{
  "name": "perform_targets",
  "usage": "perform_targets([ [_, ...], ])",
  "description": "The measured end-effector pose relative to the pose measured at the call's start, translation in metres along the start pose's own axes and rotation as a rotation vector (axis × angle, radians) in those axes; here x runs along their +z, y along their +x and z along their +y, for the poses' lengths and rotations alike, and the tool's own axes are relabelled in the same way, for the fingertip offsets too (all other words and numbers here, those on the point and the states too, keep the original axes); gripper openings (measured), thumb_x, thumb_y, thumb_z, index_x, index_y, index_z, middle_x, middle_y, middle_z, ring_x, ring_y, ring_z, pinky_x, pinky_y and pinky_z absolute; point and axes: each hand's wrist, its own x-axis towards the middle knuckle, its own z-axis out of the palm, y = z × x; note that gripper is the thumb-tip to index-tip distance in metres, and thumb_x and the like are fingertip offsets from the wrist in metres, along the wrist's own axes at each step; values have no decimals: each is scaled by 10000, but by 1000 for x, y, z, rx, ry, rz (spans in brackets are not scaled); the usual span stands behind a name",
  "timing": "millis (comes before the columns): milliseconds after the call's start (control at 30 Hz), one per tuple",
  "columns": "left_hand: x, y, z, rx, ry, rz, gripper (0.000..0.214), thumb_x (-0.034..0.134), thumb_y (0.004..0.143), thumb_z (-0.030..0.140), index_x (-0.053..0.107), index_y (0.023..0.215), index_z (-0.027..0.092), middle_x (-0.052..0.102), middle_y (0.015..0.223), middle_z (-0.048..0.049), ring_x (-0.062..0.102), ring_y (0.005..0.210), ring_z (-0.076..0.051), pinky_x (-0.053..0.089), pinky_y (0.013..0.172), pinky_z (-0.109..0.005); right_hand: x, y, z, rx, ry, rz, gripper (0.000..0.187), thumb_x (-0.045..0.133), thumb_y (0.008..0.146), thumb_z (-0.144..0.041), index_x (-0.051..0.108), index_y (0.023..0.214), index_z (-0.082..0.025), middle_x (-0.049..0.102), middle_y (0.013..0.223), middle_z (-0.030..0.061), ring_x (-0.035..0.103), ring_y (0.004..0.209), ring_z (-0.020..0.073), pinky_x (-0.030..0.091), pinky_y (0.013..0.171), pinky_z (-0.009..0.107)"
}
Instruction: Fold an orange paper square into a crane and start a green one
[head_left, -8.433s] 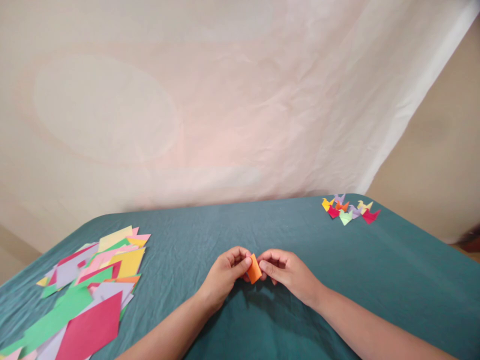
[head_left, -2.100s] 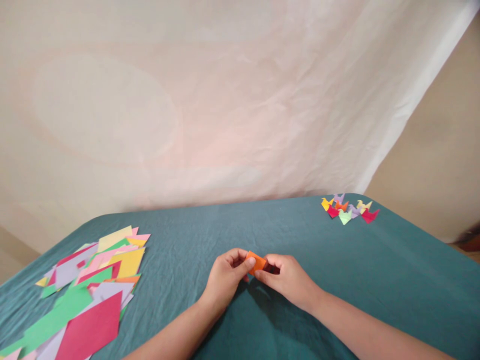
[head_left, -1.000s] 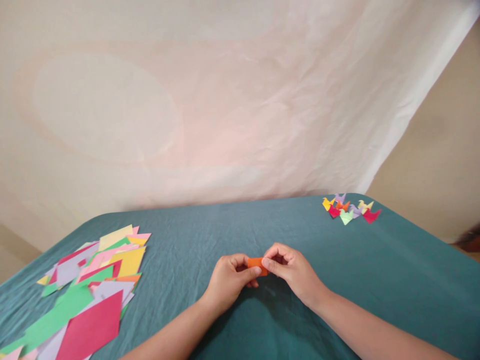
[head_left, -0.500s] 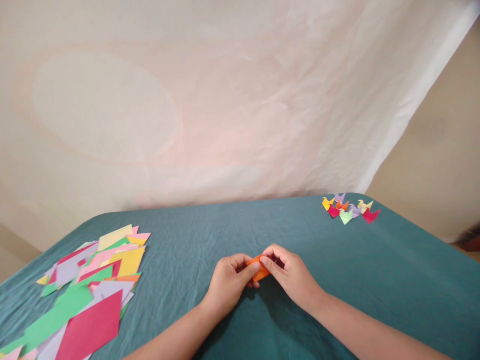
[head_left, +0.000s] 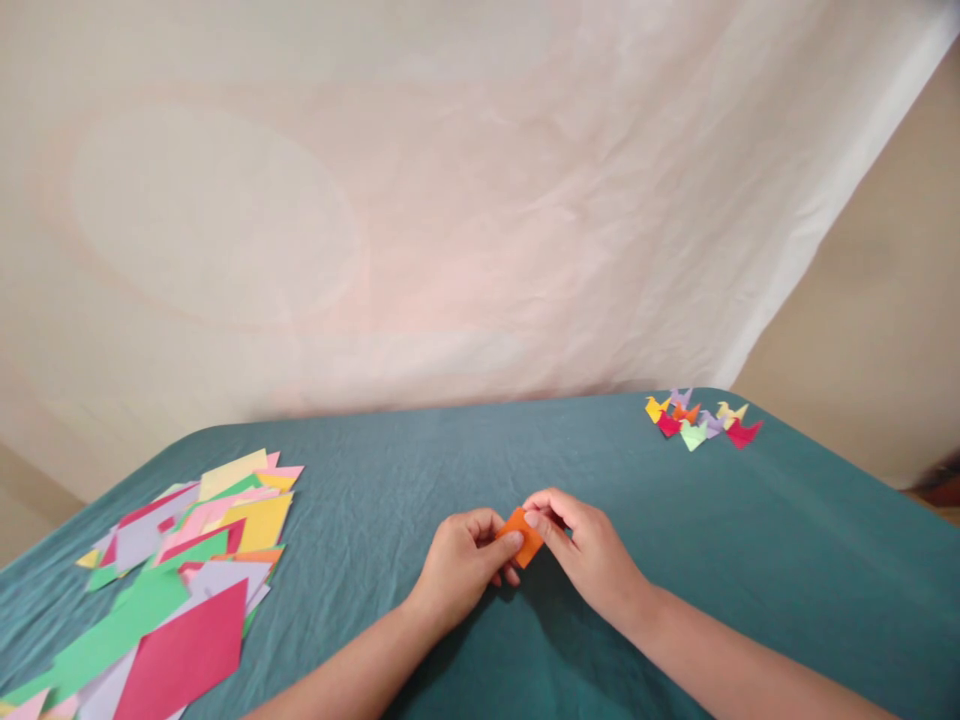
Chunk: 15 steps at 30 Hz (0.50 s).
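A small folded piece of orange paper is held between my two hands, a little above the table, near the middle. My left hand pinches its left side, thumb on top and fingers underneath. My right hand grips the upper right edge between thumb and forefinger. The paper's visible face looks flat and roughly four-sided. Its underside is hidden by my fingers.
A spread pile of coloured paper sheets lies on the left of the green cloth-covered table. Several small folded paper birds stand at the far right. A pale sheet hangs behind the table.
The orange paper has turned so that a wider, flatter face shows. My fingers have shifted slightly on it, and both hands stay in nearly the same place.
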Motion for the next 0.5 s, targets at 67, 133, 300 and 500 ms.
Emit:
perform_targets([
  [67, 2, 0, -1, 6, 10, -8, 228, 601, 776, 349, 563, 674, 149, 644, 537, -16, 573, 464, -105, 398, 466, -186, -1, 1, 0, -7, 1, -24, 182, 438, 932, -277, 591, 859, -212, 632, 771, 4, 582, 715, 143, 417, 661, 231],
  [133, 3, -1, -3, 16, 11, -23, 213, 603, 774, 341, 570, 687, 150, 647, 560, -12, 587, 479, -105, 401, 466, -183, 0, 1, 1, -8, -10, -39, 195, 432, 934, -264, 594, 839, -211, 622, 736, -3, 575, 687, 139, 411, 642, 229],
  [300, 4, -1, -5, 3, -51, -150, 275, 529, 825, 404, 591, 763, 144, 692, 703, -48, 622, 505, -112, 382, 437, -181, 1, 0, 0, -47, -37, -53, 210, 432, 929, -252, 584, 790, -211, 608, 721, -5, 560, 670, 137, 402, 633, 231],
  [500, 2, 1, -3, 49, 4, 42, 288, 536, 821, 410, 596, 731, 143, 640, 522, -11, 579, 459, -108, 389, 454, -190, -1, 1, -1, 63, 51, -26, 142, 527, 878, -290, 626, 818, -207, 620, 683, -16, 561, 633, 133, 404, 591, 219],
])
